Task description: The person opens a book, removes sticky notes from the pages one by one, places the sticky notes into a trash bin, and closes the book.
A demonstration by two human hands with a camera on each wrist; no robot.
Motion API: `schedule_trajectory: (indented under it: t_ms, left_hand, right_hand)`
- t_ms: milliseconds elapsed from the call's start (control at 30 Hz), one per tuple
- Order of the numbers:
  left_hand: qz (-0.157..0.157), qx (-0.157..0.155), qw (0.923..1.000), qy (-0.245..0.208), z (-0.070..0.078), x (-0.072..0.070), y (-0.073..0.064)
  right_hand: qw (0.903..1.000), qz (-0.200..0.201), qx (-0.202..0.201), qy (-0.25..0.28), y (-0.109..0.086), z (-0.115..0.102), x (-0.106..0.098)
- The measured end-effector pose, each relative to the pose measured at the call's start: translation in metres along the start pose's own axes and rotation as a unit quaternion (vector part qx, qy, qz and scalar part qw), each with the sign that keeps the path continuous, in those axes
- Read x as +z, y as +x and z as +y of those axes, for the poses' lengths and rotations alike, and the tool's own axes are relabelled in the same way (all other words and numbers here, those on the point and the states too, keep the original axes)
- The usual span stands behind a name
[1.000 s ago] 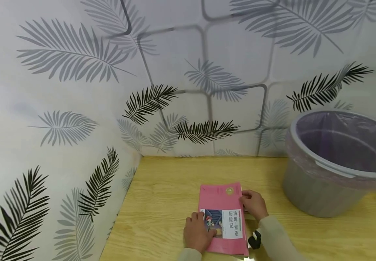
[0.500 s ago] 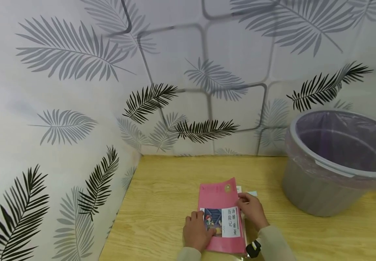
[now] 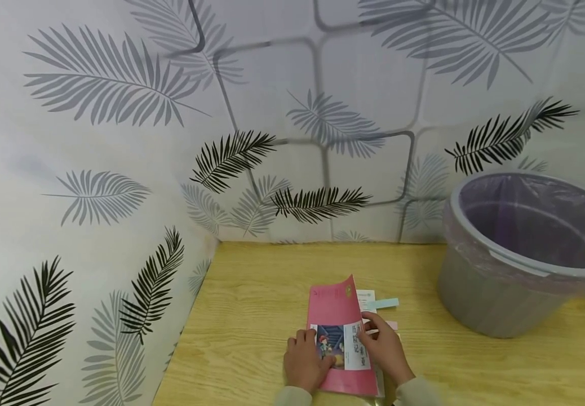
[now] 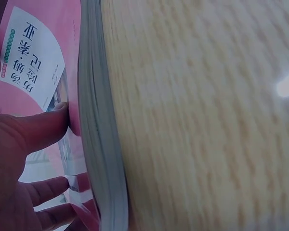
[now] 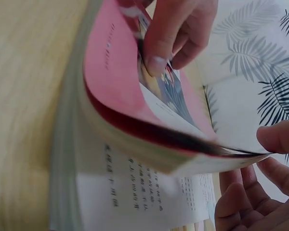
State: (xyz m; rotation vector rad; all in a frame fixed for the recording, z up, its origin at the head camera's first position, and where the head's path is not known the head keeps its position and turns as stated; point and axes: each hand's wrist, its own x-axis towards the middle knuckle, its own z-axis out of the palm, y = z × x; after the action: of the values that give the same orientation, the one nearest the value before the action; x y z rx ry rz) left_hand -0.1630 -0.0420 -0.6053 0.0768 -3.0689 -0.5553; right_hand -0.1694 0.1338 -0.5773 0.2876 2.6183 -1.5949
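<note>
A pink paperback book (image 3: 330,307) with a picture and white label on its cover lies on the wooden table, also shown in the left wrist view. My left hand (image 3: 304,361) rests on the book's left side, its thumb pressing the cover. At the book's right edge my right hand (image 3: 384,347) pinches the lifted cover and a batch of pages between thumb and fingers. In the right wrist view the cover (image 5: 118,91) bends upward, and a printed page (image 5: 135,187) shows beneath it. A light blue tab (image 3: 386,303) and a pink tab (image 3: 393,325) stick out at the right.
A grey bin (image 3: 495,299) lined with a clear purple bag stands at the right of the wooden table (image 3: 252,293). Behind the table is a wall (image 3: 292,113) with a leaf pattern.
The right hand has raised the cover and pages along their right edge and drawn them leftward. Printed page and coloured tabs have come into view. The left hand has stayed in place.
</note>
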Motion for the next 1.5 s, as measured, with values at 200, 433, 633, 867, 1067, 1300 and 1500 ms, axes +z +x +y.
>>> schedule_trajectory:
  t_ms: [200, 433, 633, 867, 1067, 1300, 1500]
  left_hand:
    - [0.009, 0.002, 1.0000, 0.003, -0.001, 0.004, -0.001]
    - [0.017, 0.009, 0.9998, 0.000, -0.001, 0.002, -0.002]
    - [0.020, 0.020, 0.9996, 0.002, -0.002, 0.002, -0.004]
    - [0.059, 0.031, 0.9943, -0.083, -0.001, -0.008, -0.014]
    - [0.071, 0.042, 0.9748, -0.207, 0.013, -0.025, -0.018]
    - [-0.031, 0.001, 0.9424, -0.333, 0.030, -0.044, -0.016]
    - [-0.060, -0.013, 0.9421, -0.330, 0.033, -0.042, -0.017]
  right_hand:
    - [0.9999, -0.001, -0.001, -0.015, -0.012, 0.002, 0.004]
    - [0.9996, 0.000, -0.016, -0.025, -0.031, 0.003, 0.008]
    - [0.9980, -0.008, -0.033, -0.052, -0.045, 0.002, 0.010]
    - [0.9945, -0.017, -0.069, -0.077, -0.056, 0.001, 0.009]
    - [0.9893, -0.012, -0.098, -0.108, -0.060, -0.004, 0.011]
    - [0.9772, 0.000, -0.142, -0.158, -0.064, -0.008, 0.020]
    - [0.9615, -0.023, -0.173, -0.213, -0.065, -0.007, 0.025]
